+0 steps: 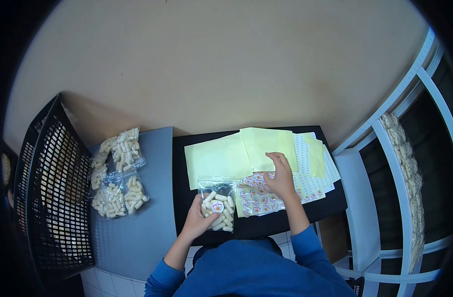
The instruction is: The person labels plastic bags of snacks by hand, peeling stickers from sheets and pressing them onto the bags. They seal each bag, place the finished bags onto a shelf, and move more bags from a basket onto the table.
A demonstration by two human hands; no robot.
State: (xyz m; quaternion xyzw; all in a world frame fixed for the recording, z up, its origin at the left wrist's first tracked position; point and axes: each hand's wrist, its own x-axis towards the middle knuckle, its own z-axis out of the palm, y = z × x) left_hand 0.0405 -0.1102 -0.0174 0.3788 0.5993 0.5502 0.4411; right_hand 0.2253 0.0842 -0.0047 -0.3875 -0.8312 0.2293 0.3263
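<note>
My left hand (199,218) grips a clear plastic bag (227,186) of white capsule-shaped pieces near the front edge of the black table. A round white sticker (217,206) with an orange middle lies on the bag's front, with my thumb by its lower edge. Over a sheet of round stickers (259,202) is my right hand (281,177), its thumb and fingers apart in a curve, with nothing visible between them. Pale yellow sheets (214,158) lie behind both hands, and one yellow sheet (271,143) overlaps the sticker sheet near my right fingers.
At left, several filled bags (118,190) lie on a grey tabletop (155,237) beside a tall black perforated basket (58,198). White printed sheets (330,171) rest at the black table's right. A white metal rack (385,148) with filled bags (407,183) stands on the right.
</note>
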